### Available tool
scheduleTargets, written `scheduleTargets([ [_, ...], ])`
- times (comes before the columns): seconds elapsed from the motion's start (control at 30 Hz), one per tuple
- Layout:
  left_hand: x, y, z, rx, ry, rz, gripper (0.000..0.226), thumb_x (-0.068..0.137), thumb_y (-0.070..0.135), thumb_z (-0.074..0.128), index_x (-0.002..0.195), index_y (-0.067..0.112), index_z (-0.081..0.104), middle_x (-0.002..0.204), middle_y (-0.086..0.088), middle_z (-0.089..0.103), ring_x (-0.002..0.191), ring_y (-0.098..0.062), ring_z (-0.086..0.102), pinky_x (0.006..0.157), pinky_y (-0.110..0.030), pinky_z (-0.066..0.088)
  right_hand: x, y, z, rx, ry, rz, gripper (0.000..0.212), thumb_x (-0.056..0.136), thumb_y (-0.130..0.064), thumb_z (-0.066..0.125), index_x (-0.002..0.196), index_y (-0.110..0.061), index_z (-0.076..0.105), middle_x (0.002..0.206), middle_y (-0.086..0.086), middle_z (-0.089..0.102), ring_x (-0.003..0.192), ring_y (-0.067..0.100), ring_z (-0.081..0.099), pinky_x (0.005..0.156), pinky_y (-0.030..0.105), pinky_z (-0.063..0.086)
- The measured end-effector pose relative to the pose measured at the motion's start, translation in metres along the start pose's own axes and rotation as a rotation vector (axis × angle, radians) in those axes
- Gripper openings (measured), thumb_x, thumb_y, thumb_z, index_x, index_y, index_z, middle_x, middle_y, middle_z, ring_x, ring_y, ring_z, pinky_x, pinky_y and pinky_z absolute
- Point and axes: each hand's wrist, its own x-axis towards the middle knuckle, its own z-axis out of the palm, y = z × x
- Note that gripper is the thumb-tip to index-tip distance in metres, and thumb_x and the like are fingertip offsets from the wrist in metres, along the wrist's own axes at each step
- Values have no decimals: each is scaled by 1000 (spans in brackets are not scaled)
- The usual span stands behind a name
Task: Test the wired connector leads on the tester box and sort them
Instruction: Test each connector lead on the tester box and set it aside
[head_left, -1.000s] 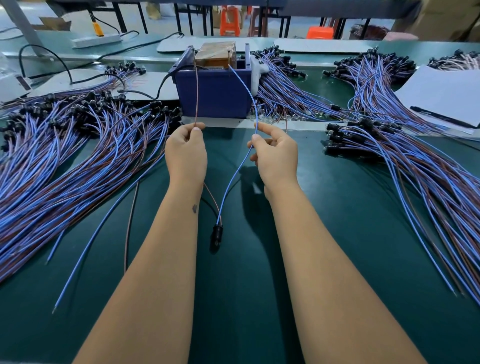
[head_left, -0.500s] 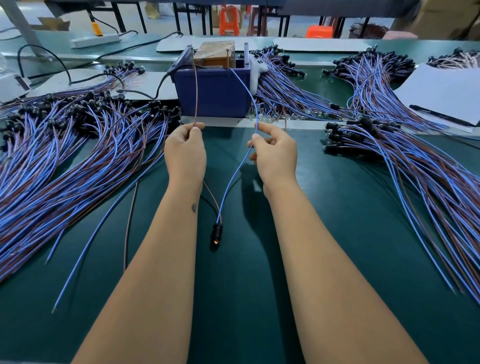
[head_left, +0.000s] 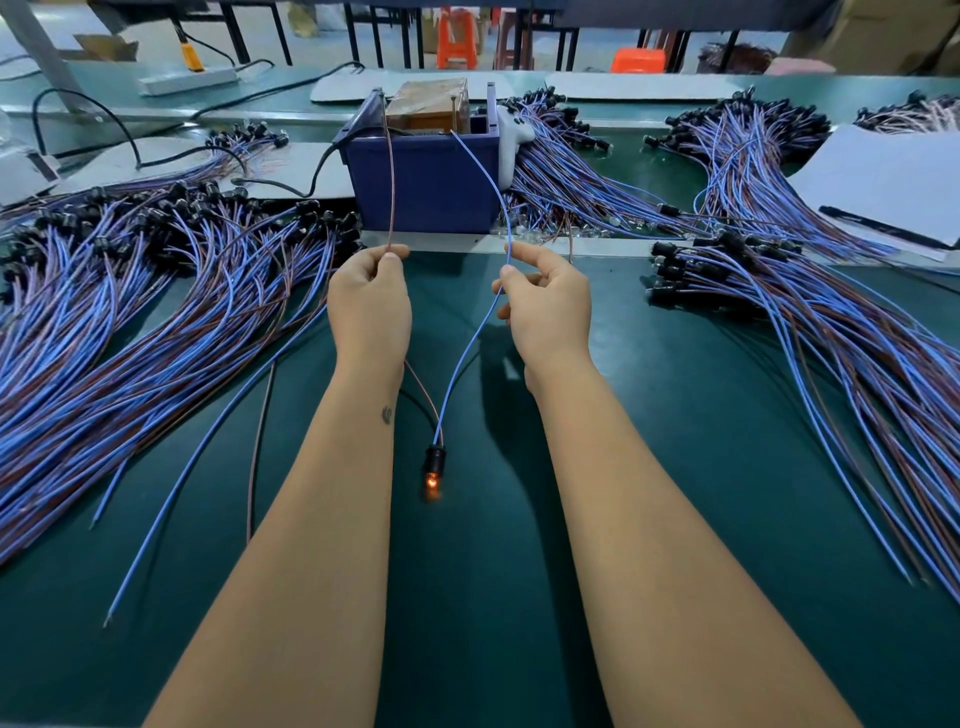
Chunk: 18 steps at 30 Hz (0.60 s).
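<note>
Left hand pinches brown wire, right hand pinches blue wire — both reach tester box at bench's far edge; connector glows orange mid-bench.

No readable text, labels or numbers anywhere.

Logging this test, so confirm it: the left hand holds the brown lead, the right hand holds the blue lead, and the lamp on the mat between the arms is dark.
One thing is wrong: the lamp glows orange, as the head view shows. The left hand does hold the brown lead, and the right hand the blue lead.
</note>
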Motion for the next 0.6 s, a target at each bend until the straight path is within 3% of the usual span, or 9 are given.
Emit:
scheduleTargets([
  [0.23, -3, 2, -1, 4, -7, -3, 26, 96, 13, 43, 89, 24, 66, 43, 17, 38, 38, -3, 28, 37, -15, 25, -1, -1, -1, 7, 6, -1, 27, 94, -10, 54, 112, -27, 65, 70, -6, 63, 61, 16, 53, 63, 33, 51],
  [0.37, -3, 3, -2, -3, -9, 2, 26, 96, 14, 43, 88, 24, 66, 50, 13, 38, 39, -5, 28, 38, -17, 25, -1, -2, -1, 17, 13, 1, 26, 93, -9, 54, 101, -33, 62, 68, -6, 62, 59, 16, 53, 63, 32, 50],
  [0.6, -4, 2, -3, 2, -13, 2, 26, 96, 14, 43, 88, 24, 66, 51, 12, 37, 40, -6, 27, 39, -18, 23, -1, -2, -1, 7, 10, 1, 26, 94, -11, 54, 113, -26, 65, 72, -5, 63, 62, 15, 54, 64, 32, 51],
])
